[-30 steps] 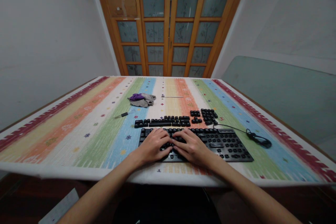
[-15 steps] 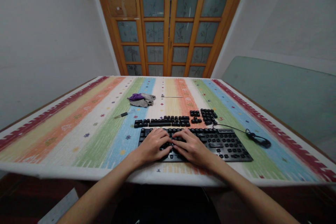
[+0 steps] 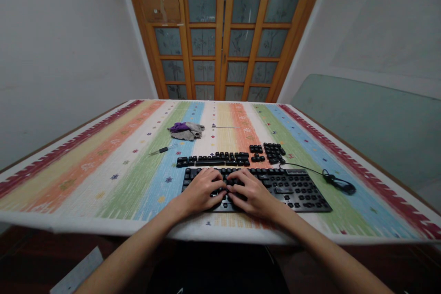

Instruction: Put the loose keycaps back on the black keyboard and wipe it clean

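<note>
A black computer keyboard (image 3: 299,191) lies near the table's front edge, and its right part shows key sockets without caps. My left hand (image 3: 205,189) rests over its left half, thumb and index finger drawn together towards the middle. From the other side my right hand (image 3: 253,193) bends its fingers inward, so both sets of fingertips almost meet above the keys. Anything small between the fingertips is hidden. Just behind the keyboard, loose black keycaps (image 3: 211,163) lie in rows, and a further group of keycaps (image 3: 274,151) sits to the right.
A grey and purple rag (image 3: 186,132) lies farther back on the striped tablecloth (image 3: 127,183). In front of it is a wire keycap puller (image 3: 163,149) with a black grip. A thin metal rod (image 3: 227,127) lies right of the rag. The coiled cable (image 3: 339,183) rests at right.
My right hand's fingers have curled slightly more and shifted a little at the keyboard's middle. My left hand stays almost in place. Other things have not moved.
</note>
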`<state>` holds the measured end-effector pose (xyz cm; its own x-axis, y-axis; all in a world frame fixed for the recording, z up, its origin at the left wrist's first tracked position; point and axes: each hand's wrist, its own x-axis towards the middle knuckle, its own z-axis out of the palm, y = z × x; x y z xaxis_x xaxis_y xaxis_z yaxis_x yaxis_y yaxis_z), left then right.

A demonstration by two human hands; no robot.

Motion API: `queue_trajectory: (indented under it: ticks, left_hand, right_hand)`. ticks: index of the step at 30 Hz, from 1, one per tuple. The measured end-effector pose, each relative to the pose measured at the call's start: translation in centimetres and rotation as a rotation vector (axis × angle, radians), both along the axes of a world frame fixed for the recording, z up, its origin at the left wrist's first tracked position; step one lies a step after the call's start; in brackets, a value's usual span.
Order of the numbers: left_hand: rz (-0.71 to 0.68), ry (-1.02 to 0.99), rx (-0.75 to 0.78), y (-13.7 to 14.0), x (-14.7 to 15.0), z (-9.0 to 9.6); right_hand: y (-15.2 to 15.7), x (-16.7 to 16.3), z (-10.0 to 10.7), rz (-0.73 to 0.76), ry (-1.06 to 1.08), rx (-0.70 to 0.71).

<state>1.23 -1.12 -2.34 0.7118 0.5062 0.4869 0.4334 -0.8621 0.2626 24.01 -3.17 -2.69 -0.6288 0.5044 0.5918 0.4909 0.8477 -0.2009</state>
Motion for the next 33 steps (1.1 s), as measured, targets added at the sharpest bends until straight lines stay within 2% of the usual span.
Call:
queue_trajectory:
  ticks: [16, 21, 25, 28, 33]
  left_hand:
    - [-0.043, 0.047, 0.009, -0.1, 0.2, -0.1]
    - [-0.034, 0.031, 0.023, -0.1, 0.1, -0.2]
    - [-0.032, -0.002, 0.057, -0.2, 0.0, -0.3]
    - [-0.018, -0.03, 0.065, -0.4, -0.1, -0.3]
    - [-0.023, -0.026, 0.066, -0.5, -0.4, -0.4]
  right_hand:
    - [-0.1, 0.0, 0.4, -0.026, -0.076, -0.088]
    - [0.6, -0.2, 1.6, -0.003, -0.099, -0.122]
    - [3.4, -0.1, 2.9, 0.009, -0.082, -0.169]
    - [6.9, -0.3, 3.2, -0.077, -0.049, -0.188]
    - [12.3, -1.6, 2.7, -0.22, -0.148, -0.261]
